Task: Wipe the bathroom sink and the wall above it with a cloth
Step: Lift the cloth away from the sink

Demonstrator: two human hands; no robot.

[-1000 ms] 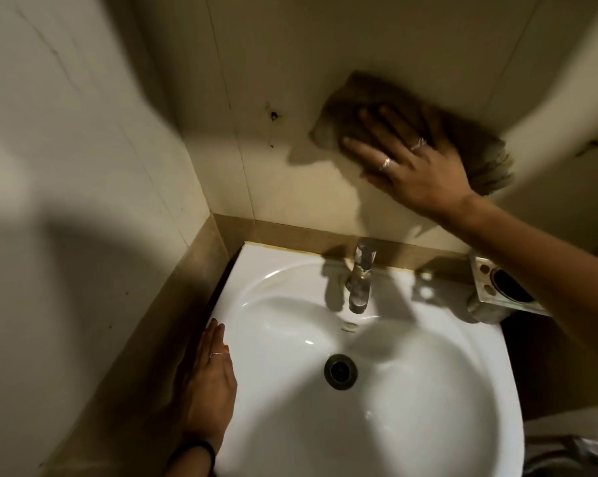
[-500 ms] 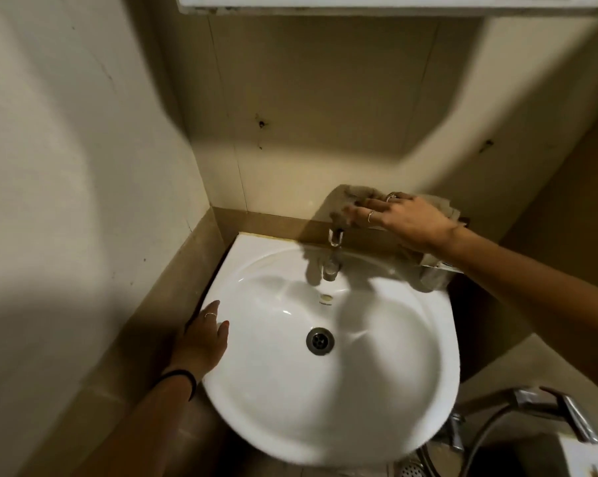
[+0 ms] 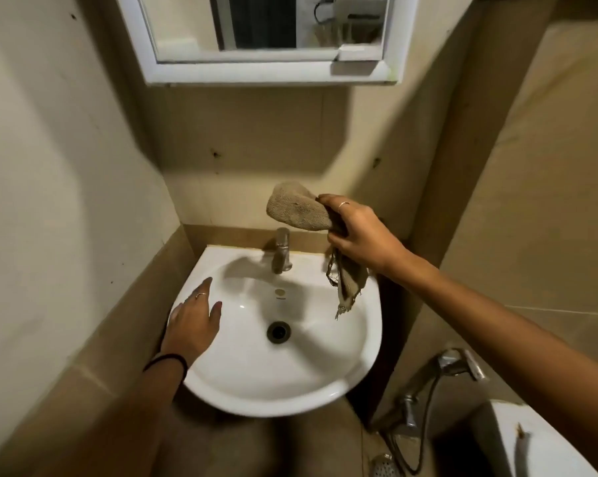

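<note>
A white-framed mirror [image 3: 266,39] hangs high above both hands. Plain beige tiles cover the side wall [image 3: 49,166] left of the left hand. A metal spray hose [image 3: 438,376] sits below the right arm.

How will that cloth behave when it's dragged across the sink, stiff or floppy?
Probably floppy: the cloth folds over the right hand and its tail hangs limp. Likely light, since a pinch holds it up. Its frayed end with loose threads may snag on the tap.
</note>
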